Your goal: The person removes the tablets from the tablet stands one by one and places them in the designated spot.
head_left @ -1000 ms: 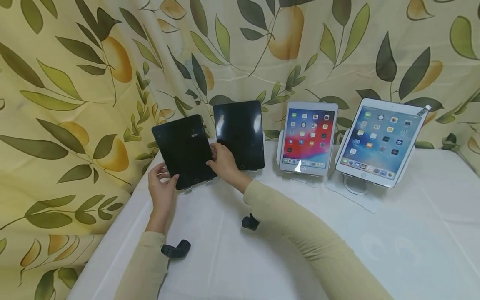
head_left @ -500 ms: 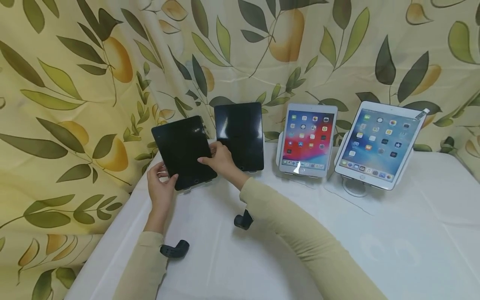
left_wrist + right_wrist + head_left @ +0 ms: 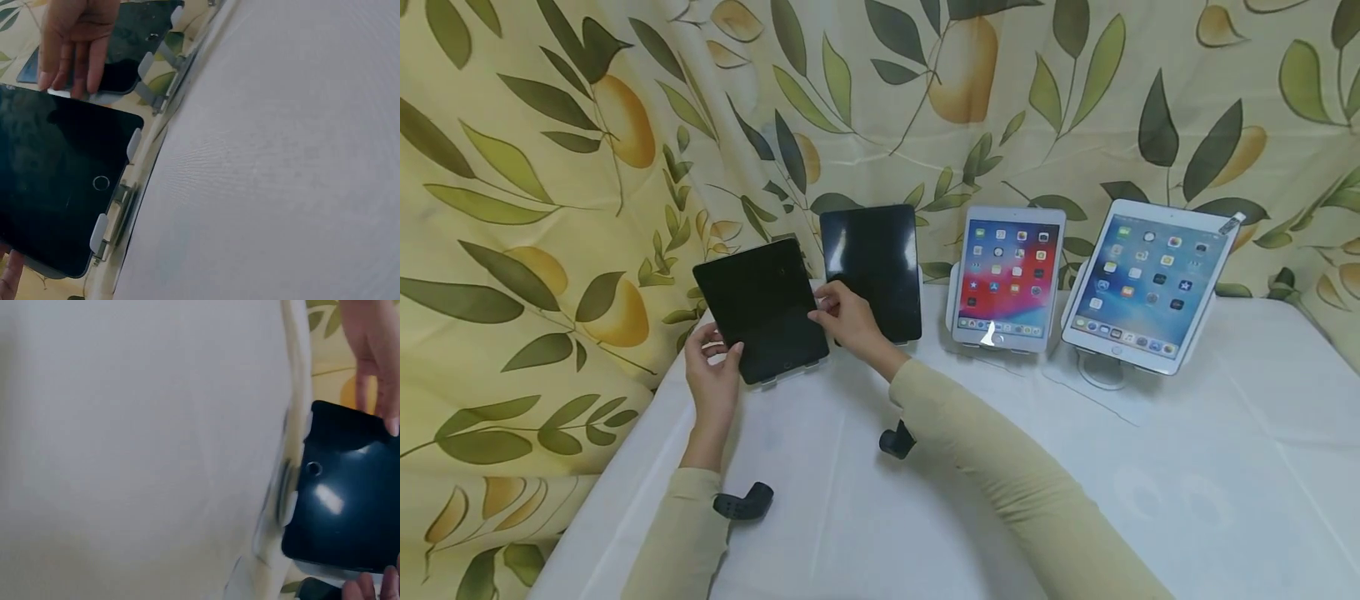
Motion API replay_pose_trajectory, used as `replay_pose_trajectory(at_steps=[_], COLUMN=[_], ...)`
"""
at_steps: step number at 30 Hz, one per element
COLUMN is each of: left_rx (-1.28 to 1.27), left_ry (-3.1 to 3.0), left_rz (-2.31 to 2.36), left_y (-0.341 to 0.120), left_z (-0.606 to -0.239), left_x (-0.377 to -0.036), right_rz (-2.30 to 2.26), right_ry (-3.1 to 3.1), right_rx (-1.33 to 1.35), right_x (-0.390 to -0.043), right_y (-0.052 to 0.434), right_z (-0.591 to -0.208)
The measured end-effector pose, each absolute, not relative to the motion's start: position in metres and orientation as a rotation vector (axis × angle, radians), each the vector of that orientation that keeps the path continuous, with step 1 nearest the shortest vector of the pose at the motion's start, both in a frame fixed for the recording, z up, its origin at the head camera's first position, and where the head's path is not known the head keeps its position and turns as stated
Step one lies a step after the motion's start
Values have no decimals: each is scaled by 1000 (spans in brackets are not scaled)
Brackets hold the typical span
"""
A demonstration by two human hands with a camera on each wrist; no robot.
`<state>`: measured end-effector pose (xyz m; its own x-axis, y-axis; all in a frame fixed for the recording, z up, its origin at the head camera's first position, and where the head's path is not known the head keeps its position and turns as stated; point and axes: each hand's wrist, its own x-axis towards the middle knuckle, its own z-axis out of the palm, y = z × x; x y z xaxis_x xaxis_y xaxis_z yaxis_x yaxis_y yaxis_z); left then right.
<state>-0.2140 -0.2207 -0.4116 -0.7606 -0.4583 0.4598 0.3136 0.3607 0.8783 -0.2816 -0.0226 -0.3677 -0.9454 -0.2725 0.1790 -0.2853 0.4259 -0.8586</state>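
Note:
A dark-screened tablet (image 3: pixel 760 308) leans on a white-clipped stand (image 3: pixel 100 232) at the table's left back. My left hand (image 3: pixel 711 371) holds its lower left edge, thumb on the front. My right hand (image 3: pixel 842 317) touches its right edge with fairly straight fingers (image 3: pixel 70 59). The tablet's home button shows in the left wrist view (image 3: pixel 100 182). In the right wrist view the tablet (image 3: pixel 344 506) fills the right side, with left-hand fingers (image 3: pixel 372 356) at its corner. A second dark tablet (image 3: pixel 872 271) stands just behind my right hand.
Two lit tablets (image 3: pixel 1007 279) (image 3: pixel 1150 283) stand on stands to the right. The table wears a white cloth (image 3: pixel 1075 467). A leaf-patterned curtain (image 3: pixel 550 167) hangs behind and at the left. The table's left edge lies close to my left arm.
My right fingers, which reached a little over the dark screen half a second ago, are back at its right edge. The tablet and left hand have barely shifted.

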Motion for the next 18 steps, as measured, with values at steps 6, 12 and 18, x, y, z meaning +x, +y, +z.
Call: replay_pose_trajectory(at_steps=[6,12,18], left_rx=[91,131,137], left_ry=[-1928,-1920,-1916], left_rz=[-1496,-1580,-1590], left_y=[-214,-221,-223], left_z=[-395,-403,-405], left_x=[-204,-210,-211], right_rz=[1594,1586,1598], right_ry=[-2656,-2650,-2553], right_rx=[511,554,715], right_x=[-284,-286,-288], right_y=[-22,-21,-16], right_z=[-367,-369,-377])
